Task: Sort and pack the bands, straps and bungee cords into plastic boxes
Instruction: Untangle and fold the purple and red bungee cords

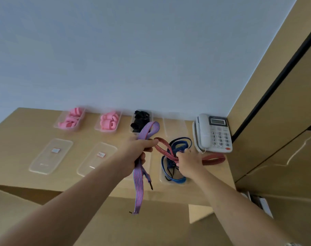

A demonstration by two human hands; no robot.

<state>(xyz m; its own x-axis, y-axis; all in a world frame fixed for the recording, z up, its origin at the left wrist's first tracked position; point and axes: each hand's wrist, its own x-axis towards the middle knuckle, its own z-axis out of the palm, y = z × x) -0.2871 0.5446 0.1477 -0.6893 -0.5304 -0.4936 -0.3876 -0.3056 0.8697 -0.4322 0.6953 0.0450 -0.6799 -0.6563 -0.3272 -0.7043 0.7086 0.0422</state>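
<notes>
My left hand (139,153) grips a purple striped strap (139,185) above the desk; one loop stands up behind the fist and its long tail hangs over the desk's front edge. A red striped strap (162,149) runs from my left hand to my right hand (190,163), which pinches it over a heap of blue bungee cords (176,148). The blue cords lie in a clear plastic box (162,180) near the front edge. Part of the red strap (214,159) lies on the desk right of my right hand.
Along the wall stand two clear boxes of pink bands (70,118) (109,121), a box of black straps (140,120) and a clear box (175,126) that looks empty. Two clear lids (50,156) (97,158) lie in front. A white desk phone (213,134) sits at the right, beside a wooden cabinet (279,121).
</notes>
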